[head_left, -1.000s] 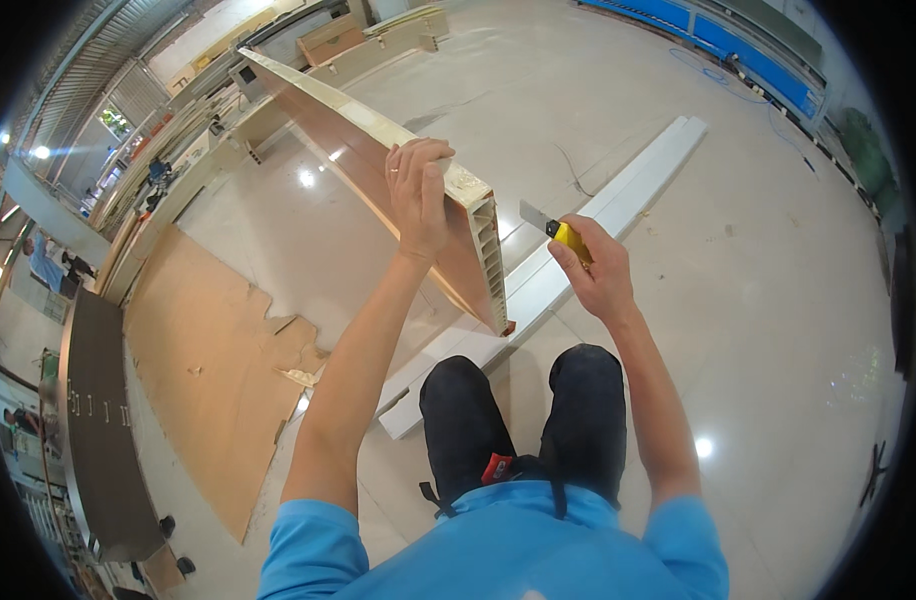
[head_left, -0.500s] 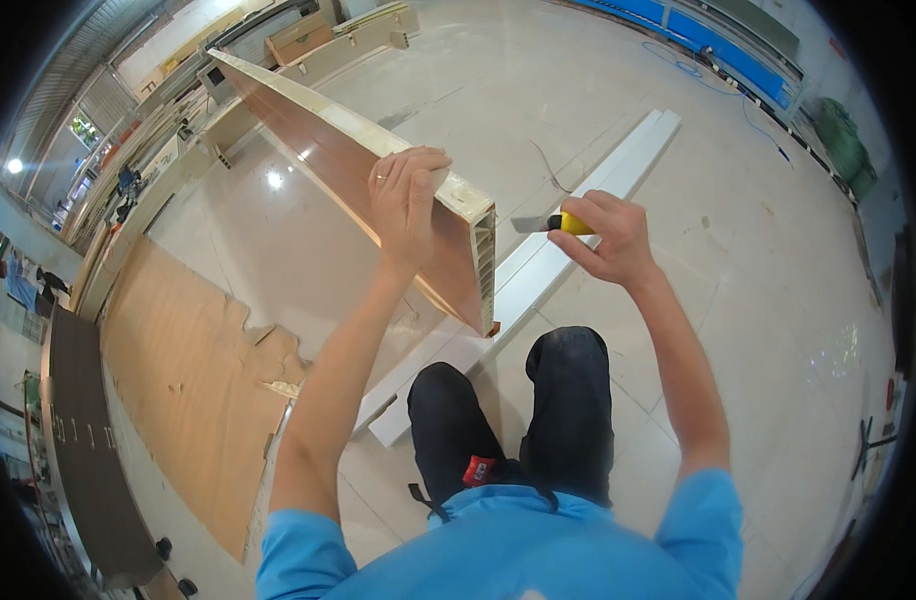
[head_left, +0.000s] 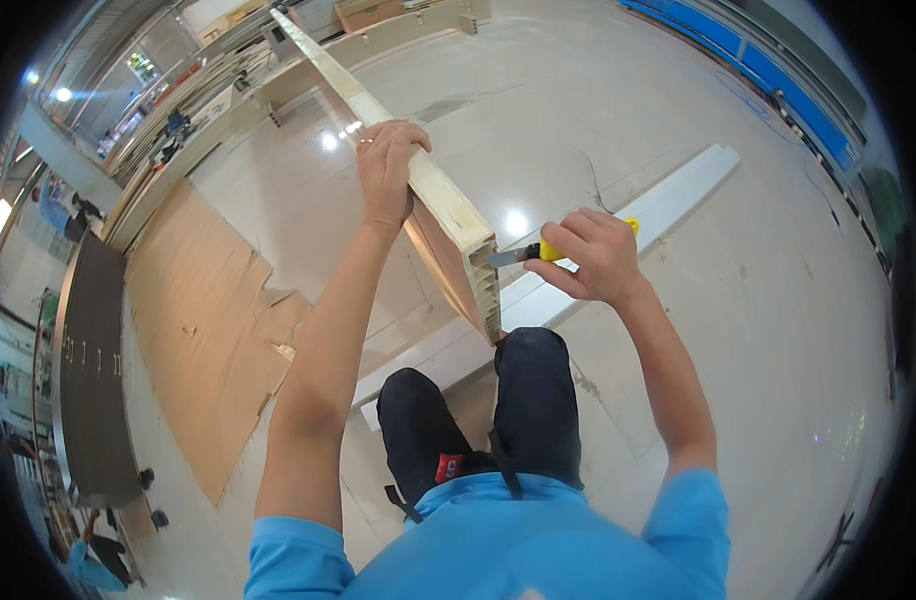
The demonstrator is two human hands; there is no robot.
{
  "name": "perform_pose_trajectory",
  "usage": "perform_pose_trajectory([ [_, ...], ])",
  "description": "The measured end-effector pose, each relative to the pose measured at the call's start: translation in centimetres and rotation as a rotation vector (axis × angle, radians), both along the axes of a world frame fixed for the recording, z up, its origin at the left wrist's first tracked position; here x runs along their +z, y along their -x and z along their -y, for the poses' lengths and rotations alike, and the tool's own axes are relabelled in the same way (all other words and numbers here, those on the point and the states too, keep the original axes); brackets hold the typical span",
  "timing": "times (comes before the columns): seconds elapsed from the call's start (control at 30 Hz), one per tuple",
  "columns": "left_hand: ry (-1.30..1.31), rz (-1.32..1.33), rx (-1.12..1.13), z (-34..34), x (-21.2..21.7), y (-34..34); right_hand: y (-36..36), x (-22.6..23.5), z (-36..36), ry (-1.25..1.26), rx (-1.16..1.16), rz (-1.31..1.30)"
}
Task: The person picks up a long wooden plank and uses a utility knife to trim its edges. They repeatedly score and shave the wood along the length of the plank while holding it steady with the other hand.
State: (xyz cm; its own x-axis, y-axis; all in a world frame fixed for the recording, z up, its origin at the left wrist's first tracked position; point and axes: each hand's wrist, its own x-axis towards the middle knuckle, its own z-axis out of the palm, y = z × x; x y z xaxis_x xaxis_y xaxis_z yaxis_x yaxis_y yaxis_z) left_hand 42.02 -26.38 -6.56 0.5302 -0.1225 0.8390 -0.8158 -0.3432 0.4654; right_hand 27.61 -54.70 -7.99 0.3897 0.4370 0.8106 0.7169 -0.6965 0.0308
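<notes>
Floor point(head_left: 678, 130) is lying pale and glossy, with brown cardboard sheets point(head_left: 193, 330) spreading to my left and a long white board point(head_left: 668, 205) lying flat ahead. The tall hollow-core panel point(head_left: 433, 190) is standing on edge, running away from me, its near end sitting just above my knees. My left hand point(head_left: 388, 170) is wrapping its grip over the panel's top edge, fingers curled down the far side. My right hand point(head_left: 593, 255) is clamping its grip tight on a yellow utility knife point(head_left: 543, 251), blade tip touching the panel's near end face.
</notes>
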Motion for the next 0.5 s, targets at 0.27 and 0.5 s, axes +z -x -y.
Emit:
perform_pose_trajectory([
  [0.27,-0.008,0.015,0.059,0.3,0.4,0.8,-2.6,0.2,0.5,0.029,0.123,0.019],
  [0.5,-0.039,0.049,0.074,0.2,0.7,0.6,-3.5,0.2,0.4,0.01,0.157,0.056],
])
